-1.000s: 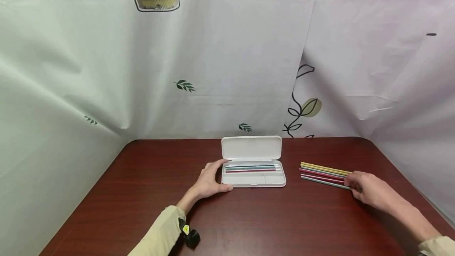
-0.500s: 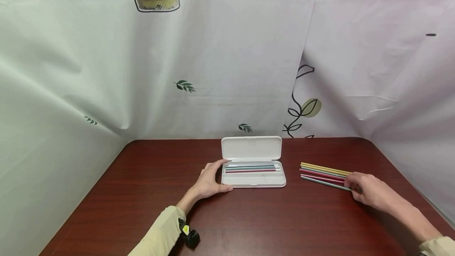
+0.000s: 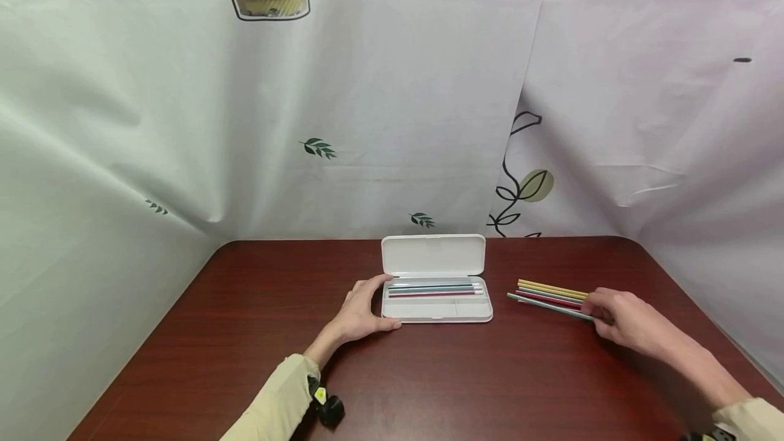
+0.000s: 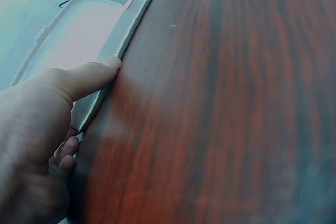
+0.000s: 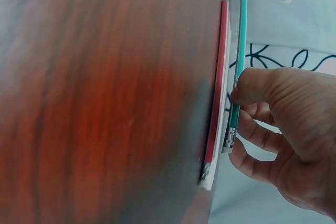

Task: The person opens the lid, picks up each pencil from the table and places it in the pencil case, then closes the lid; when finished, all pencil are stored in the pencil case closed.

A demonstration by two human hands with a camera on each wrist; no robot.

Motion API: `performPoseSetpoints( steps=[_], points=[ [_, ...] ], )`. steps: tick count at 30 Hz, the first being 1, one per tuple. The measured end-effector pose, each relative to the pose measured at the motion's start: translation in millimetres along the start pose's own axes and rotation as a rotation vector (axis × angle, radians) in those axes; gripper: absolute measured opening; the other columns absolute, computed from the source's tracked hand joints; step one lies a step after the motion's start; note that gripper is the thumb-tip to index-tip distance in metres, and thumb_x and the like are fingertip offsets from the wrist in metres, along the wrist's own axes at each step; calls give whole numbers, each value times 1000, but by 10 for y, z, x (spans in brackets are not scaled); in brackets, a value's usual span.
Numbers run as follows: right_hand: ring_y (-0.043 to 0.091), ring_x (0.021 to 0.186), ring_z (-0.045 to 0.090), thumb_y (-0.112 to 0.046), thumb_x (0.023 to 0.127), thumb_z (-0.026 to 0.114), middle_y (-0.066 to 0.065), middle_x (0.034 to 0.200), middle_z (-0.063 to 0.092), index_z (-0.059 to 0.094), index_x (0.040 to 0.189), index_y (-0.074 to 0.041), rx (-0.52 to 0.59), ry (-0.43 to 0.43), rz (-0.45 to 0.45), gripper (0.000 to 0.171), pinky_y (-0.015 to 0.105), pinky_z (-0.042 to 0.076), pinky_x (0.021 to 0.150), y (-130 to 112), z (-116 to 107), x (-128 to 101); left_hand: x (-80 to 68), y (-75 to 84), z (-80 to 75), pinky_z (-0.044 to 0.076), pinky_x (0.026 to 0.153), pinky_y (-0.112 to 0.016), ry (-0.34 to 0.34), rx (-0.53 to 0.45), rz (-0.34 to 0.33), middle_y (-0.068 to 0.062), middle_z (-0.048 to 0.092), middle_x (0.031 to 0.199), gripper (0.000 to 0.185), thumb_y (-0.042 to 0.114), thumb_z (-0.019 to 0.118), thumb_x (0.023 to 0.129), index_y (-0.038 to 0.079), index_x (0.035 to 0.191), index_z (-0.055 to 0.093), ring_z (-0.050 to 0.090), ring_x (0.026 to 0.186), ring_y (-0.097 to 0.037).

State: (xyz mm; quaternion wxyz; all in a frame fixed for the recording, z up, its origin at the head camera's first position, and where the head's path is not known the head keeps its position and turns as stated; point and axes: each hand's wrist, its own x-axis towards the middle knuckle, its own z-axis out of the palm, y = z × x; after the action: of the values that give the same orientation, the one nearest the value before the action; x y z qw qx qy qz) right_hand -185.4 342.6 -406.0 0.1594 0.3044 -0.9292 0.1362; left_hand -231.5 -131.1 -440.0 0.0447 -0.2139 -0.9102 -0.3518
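Note:
An open white pencil case (image 3: pixel 437 310) lies at the table's middle, lid (image 3: pixel 433 254) raised, with several coloured pencils (image 3: pixel 433 288) in its tray. My left hand (image 3: pixel 367 308) grips the case's left end; in the left wrist view its thumb (image 4: pixel 86 77) lies along the case rim (image 4: pixel 123 43). My right hand (image 3: pixel 599 306) pinches a teal pencil (image 3: pixel 545 306) by its right end, beside several loose pencils (image 3: pixel 551 290). The right wrist view shows the teal pencil (image 5: pixel 239 51) held between thumb and fingers, next to a red pencil (image 5: pixel 217 87).
The dark red wooden table (image 3: pixel 429 380) is closed in by white printed curtains (image 3: pixel 392 121) at the back and both sides. A small black device (image 3: pixel 327 408) sits at my left sleeve.
My right hand has drawn the teal pencil leftward, out from the loose pile toward the case. The left hand and the case have stayed still.

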Motion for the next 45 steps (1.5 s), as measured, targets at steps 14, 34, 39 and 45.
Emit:
performPoseSetpoints(
  steps=[14,34,39,45],
  points=[
    [1,61,42,3,61,67,-15,73,45,59,77,-19,15,24,-97,29,20,36,52,-215,9,421,3,-25,25,29,88,-48,-5,-16,-4,-3,47,125,86,43,81,60,20,133,42,36,113,-26],
    [7,62,45,1,65,61,-10,73,49,60,78,-19,76,-71,-136,23,23,38,54,-527,160,998,1,1,-2,28,90,-48,-12,-3,1,-2,46,127,87,44,80,61,19,134,41,35,115,-25],
    [5,63,44,0,65,61,-10,72,48,60,78,-18,83,-82,-145,22,24,38,55,-577,229,1090,-6,-1,0,27,89,-49,-10,-6,6,-3,46,126,87,45,80,61,19,134,41,35,116,-25],
    [5,63,43,-1,67,62,-10,72,47,62,80,-17,102,-100,-142,21,23,38,56,-631,318,1177,-9,-8,3,27,89,-49,-5,-3,9,-2,46,126,86,45,80,61,19,133,41,35,115,-25]
  ],
)
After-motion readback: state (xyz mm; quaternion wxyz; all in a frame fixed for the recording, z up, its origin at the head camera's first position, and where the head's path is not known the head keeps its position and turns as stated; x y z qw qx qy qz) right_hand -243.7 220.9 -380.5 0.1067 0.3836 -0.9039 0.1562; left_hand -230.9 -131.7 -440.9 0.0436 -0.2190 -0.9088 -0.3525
